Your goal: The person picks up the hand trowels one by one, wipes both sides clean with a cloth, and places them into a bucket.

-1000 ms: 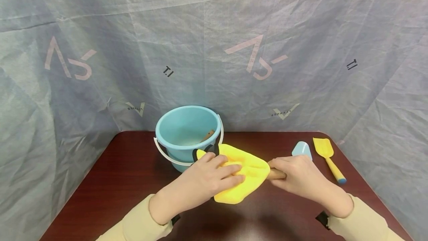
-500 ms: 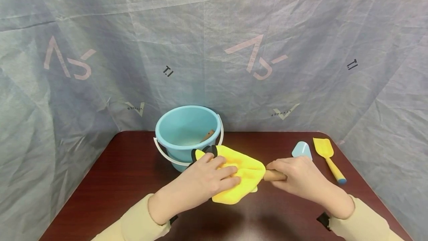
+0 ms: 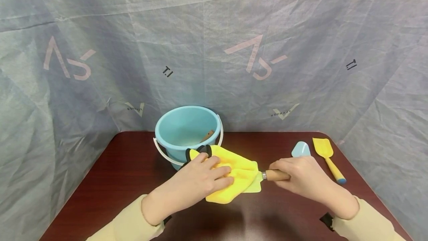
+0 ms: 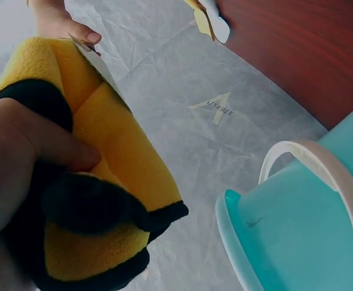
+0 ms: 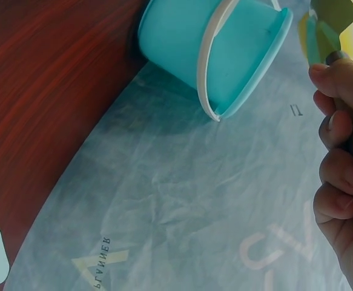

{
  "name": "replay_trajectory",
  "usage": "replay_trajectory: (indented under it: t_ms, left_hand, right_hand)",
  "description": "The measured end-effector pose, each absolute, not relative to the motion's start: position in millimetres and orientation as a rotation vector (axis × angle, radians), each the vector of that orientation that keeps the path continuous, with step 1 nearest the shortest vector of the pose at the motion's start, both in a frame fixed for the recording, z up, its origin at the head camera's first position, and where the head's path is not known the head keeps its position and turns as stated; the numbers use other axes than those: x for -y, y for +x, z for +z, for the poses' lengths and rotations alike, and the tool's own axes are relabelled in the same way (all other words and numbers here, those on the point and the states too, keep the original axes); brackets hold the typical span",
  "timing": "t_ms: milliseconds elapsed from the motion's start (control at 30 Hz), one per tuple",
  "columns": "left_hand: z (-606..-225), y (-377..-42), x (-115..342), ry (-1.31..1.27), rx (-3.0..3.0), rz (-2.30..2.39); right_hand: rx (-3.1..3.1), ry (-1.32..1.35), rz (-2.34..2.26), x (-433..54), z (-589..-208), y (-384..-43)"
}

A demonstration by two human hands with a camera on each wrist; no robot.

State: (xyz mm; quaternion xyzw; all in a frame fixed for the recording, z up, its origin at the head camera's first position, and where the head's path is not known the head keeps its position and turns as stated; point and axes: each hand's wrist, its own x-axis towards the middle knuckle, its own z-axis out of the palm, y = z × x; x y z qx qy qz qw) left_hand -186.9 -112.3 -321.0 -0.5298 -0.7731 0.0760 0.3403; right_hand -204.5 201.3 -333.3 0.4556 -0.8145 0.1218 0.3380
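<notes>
In the head view my left hand (image 3: 197, 181) grips a yellow fleece cloth (image 3: 239, 163) with black trim, fingers spread over its top. The left wrist view shows the thumb curled over the cloth's near side. The cloth wraps most of the blade of a small hand shovel (image 3: 276, 175). Beside the cloth a pale green corner of the blade and a metal collar show. My right hand (image 3: 302, 172) grips the shovel's wooden handle, its fingers curled round it in the right wrist view. Both hands hold these above the table, in front of the blue bucket (image 3: 178, 125).
The bucket has a white handle (image 3: 165, 154) and a wooden piece (image 3: 208, 135) inside it. At the right of the dark red table (image 3: 110, 181) lie a light blue piece (image 3: 301, 148), partly behind my right hand, and a yellow toy shovel (image 3: 331, 163). A grey curtain hangs behind.
My left hand and the cloth have slid left along the blade, away from the right hand. The metal collar and a pale green blade corner have come into sight. The right hand has barely moved.
</notes>
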Motion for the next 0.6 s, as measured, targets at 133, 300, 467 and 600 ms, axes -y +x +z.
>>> replay_trajectory:
  t_ms: [133,300,467,600]
  left_hand:
    - [-322.5,-187.8,115.5,-1.381,2.0,0.2]
    - [-327.1,-188.6,121.3,-1.386,2.009,0.163]
    - [-332.5,-188.4,128.3,-1.383,2.041,0.138]
    - [-337.1,-188.3,135.4,-1.376,2.046,0.117]
  right_hand:
    - [2.127,1.175,0.311,-204.4,-334.7,-204.9]
    - [2.143,1.163,0.29,-208.9,-335.2,-205.2]
    - [2.164,1.152,0.275,-213.9,-335.7,-205.7]
    - [2.159,1.131,0.264,-217.9,-336.3,-205.9]
